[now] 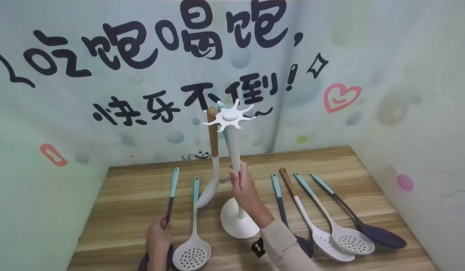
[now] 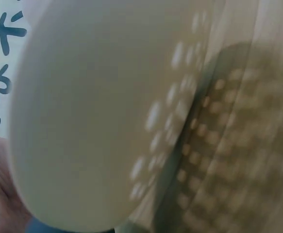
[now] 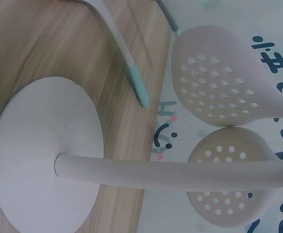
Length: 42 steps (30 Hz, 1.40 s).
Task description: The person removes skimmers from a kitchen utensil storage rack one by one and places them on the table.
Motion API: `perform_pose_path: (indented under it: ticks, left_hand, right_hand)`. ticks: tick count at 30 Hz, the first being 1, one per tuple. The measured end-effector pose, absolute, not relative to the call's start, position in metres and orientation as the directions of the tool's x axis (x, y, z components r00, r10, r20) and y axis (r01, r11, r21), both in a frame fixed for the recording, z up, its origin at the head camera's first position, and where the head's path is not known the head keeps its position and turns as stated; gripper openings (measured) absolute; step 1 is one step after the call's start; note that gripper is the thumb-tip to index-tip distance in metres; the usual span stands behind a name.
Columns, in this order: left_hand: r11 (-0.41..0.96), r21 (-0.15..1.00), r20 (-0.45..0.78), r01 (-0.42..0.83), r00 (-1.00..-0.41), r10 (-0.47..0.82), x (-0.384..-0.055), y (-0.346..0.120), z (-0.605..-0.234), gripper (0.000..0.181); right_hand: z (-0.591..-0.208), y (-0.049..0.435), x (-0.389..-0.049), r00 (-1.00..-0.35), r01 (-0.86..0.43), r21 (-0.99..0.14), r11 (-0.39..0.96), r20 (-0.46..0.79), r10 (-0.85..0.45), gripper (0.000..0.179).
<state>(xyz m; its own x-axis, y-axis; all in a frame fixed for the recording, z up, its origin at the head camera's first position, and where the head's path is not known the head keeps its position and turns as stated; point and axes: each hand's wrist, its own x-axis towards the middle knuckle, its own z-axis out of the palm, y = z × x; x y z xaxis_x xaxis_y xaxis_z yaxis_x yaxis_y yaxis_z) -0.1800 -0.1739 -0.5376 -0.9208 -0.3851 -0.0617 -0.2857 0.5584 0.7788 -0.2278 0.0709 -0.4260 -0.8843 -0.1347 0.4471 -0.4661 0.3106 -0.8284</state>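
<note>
The white utensil stand (image 1: 235,150) rises from the middle of the counter (image 1: 134,195), its pole close to vertical, with the round foot below and the hook crown on top. The right hand (image 1: 247,188) has its fingers wrapped round that pole, midway up. From the crown hang a wooden-handled skimmer (image 1: 213,139) and, behind the pole, a turquoise-handled skimmer (image 3: 228,213), both lengthwise up and down, heads lowest. The left hand (image 1: 159,237) grasps the shaft of a dark utensil (image 1: 173,190) in its fingers; the handle points toward the back wall, leaning slightly right, and its head lies mostly hidden beneath the hand.

The stand is plain and smooth, with curved hooks spreading like a star. Both hanging heads are pale and perforated. The dark utensil ends in a turquoise grip with a hanging hole.

A pale skimmer (image 1: 192,256) lies just right of the left hand. Past the right sleeve, four more utensils (image 1: 353,241) lie fanned out. The counter is striped wood grain; pale green walls (image 1: 405,94) enclose it, printed with black Chinese lettering, a pink heart and coloured dots.
</note>
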Motion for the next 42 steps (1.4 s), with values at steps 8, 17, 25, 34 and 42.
perform_pose_path:
  ticks: [8,17,25,34,42]
  left_hand:
    - [0.572,0.764,-0.080,-0.300,-0.923,-0.377,-0.183,-0.174,-0.543,0.035]
    - [0.581,0.751,-0.114,-0.313,-0.929,-0.353,-0.186,-0.173,-0.545,0.036]
    - [0.588,0.730,-0.190,-0.348,-0.930,-0.313,-0.186,-0.170,-0.539,0.040]
    - [0.644,0.676,-0.234,-0.359,-0.933,-0.274,-0.184,-0.167,-0.530,0.043]
    - [0.650,0.661,-0.288,-0.376,-0.926,-0.243,-0.184,-0.166,-0.526,0.046]
  right_hand:
    - [-0.427,0.072,-0.229,-0.882,-0.471,-0.825,0.312,0.452,-0.135,0.018]
    - [-0.442,0.074,-0.238,-0.870,-0.492,-0.821,0.290,0.471,-0.145,0.021]
    - [-0.443,0.074,-0.238,-0.864,-0.502,-0.813,0.296,0.484,-0.135,0.020]
    - [-0.442,0.074,-0.238,-0.869,-0.495,-0.820,0.288,0.474,-0.146,0.021]
    - [-0.442,0.074,-0.238,-0.857,-0.514,-0.803,0.300,0.494,-0.146,0.020]
